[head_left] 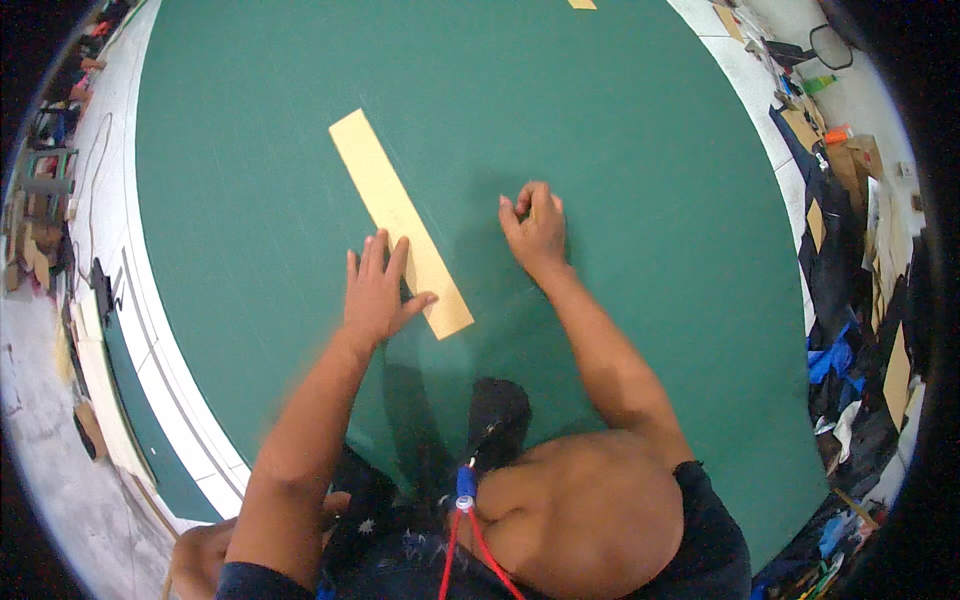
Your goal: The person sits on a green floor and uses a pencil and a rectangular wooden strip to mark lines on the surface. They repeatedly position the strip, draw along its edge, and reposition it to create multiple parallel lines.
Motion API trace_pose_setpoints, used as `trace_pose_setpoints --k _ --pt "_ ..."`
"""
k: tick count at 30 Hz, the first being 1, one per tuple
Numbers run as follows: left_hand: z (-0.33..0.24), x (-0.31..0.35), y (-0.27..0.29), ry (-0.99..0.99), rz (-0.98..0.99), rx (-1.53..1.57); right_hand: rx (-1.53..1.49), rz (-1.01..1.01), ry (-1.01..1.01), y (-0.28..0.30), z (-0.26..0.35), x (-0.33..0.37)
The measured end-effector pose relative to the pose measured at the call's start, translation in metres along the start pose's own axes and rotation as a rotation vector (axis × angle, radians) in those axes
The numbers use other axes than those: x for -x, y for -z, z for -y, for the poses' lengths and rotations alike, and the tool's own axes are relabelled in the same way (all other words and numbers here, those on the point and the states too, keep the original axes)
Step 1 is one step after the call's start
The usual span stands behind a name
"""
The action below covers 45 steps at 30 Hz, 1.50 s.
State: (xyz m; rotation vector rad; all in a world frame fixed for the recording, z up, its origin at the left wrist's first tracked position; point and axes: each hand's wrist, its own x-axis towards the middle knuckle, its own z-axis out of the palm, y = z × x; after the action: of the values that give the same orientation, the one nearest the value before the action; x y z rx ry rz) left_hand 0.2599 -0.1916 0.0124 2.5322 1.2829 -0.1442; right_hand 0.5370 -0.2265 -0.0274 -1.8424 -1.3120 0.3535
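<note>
Red cord hangs nearest, its two strands meeting at a blue clasp in front of a bare, bent knee. Dark sleeves cover the upper arms, and both forearms reach out over a broad green surface.

Left of the middle, the left hand lies palm down at a long, pale-yellow strip. Its fingers are spread, with some of the tips at the strip's left edge and the thumb reaching across the near end. That strip lies flat and aslant on the green, its near end toward the right and its far end toward the left.

Apart from it, to the right, the right hand is held over the bare green with its fingers curled in; I cannot tell whether they pinch anything.

Along the right side lie crumpled blue material and a tan flat piece. Farther off are an orange item and, at the far edge of the green, a small yellow piece.
</note>
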Motion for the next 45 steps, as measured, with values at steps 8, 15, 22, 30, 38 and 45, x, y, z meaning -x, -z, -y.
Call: trace_pose_setpoints --k 8,15,22,30,38,45 --pt "-0.013 0.012 -0.006 0.082 0.045 0.062 0.151 0.037 0.176 -0.013 -0.022 -0.07" --pt "-0.011 0.013 -0.007 0.079 0.047 0.085 0.165 -0.122 0.247 -0.015 -0.028 -0.072" --pt "-0.008 0.014 -0.006 0.088 0.06 0.066 0.196 0.106 0.051 -0.008 -0.023 -0.077" --pt "-0.012 0.01 -0.012 0.054 0.039 0.086 0.267 -0.087 0.224 -0.027 -0.037 -0.123" --pt "-0.007 0.017 -0.012 0.072 -0.005 0.072 0.254 0.027 0.104 -0.011 -0.039 -0.102" --pt "-0.018 -0.001 -0.003 0.296 -0.065 -0.102 0.192 0.009 0.374 -0.028 0.001 -0.045"
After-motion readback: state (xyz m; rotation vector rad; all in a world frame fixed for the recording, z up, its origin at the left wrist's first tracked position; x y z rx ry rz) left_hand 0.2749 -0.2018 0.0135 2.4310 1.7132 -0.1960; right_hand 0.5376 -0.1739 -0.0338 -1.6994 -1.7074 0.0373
